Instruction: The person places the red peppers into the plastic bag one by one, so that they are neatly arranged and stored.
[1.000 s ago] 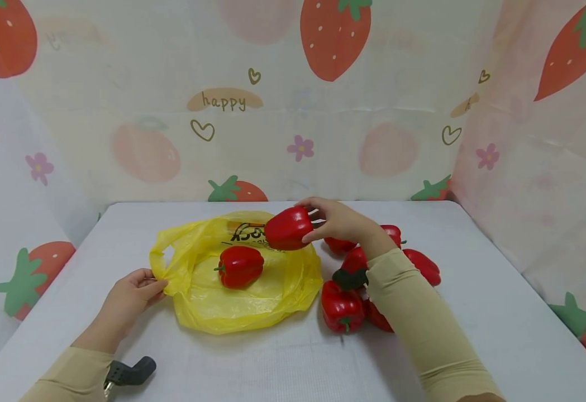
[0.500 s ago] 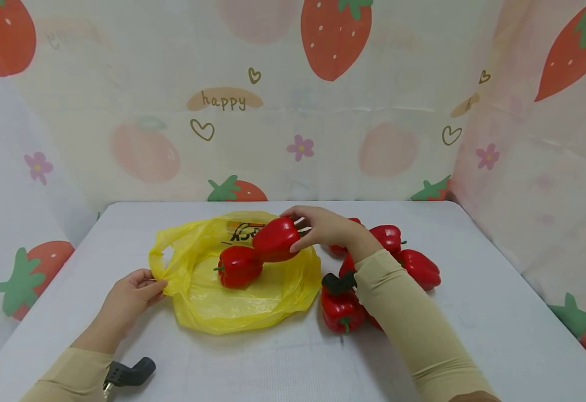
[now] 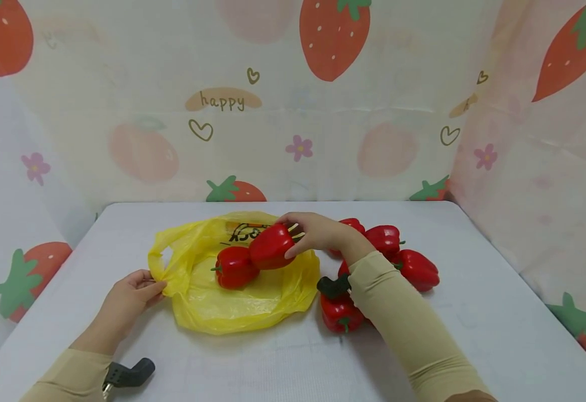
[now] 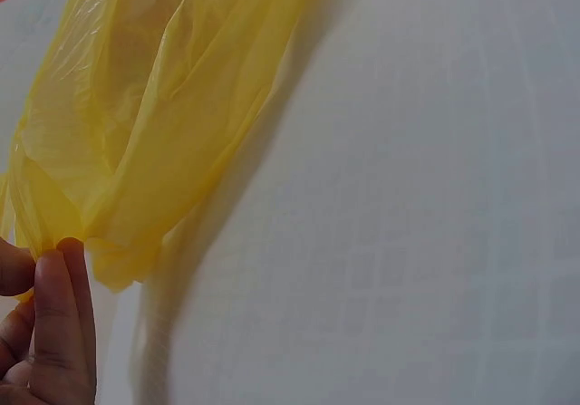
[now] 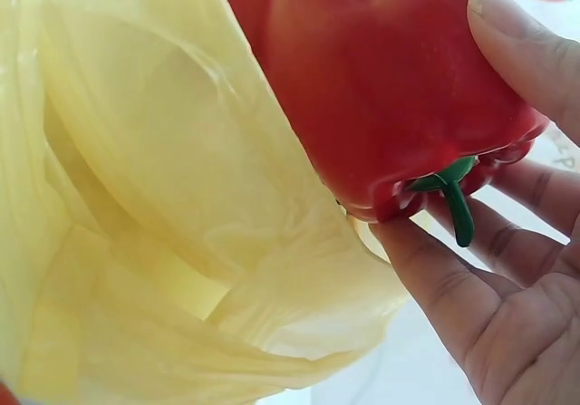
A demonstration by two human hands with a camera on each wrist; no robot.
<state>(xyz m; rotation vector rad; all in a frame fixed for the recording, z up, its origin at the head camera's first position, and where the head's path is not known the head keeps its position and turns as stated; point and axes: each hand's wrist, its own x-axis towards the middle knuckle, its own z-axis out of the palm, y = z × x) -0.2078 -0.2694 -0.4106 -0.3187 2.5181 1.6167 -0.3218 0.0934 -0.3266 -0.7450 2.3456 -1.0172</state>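
Note:
My left hand (image 3: 133, 293) pinches the left edge of a yellow plastic bag (image 3: 207, 318), close to its handle hole. In the left wrist view, the fingertips (image 4: 56, 278) squeeze the gathered film. The bag lies with its mouth spread wide. A red bell pepper (image 3: 234, 269) rests inside, green stem to the left. My right hand (image 3: 318, 231) grips a second red bell pepper (image 3: 271, 247) by its stem end, over the bag's right half, where it overlaps the first pepper. In the right wrist view, the thumb and fingers curl around the held pepper's green-stemmed end (image 5: 444, 192).
Several more red bell peppers (image 3: 415, 269) lie right of the bag, some partly hidden behind the right forearm. One pepper (image 3: 342, 314) sits nearest the front. Black wrist-camera mounts (image 3: 132, 373) jut from both sleeves. A printed strawberry curtain (image 3: 282, 111) stands behind the white table (image 3: 222, 368).
My right hand has carried its pepper left and down, deeper over the bag and up against the first pepper in view. The left hand keeps its hold on the bag's edge.

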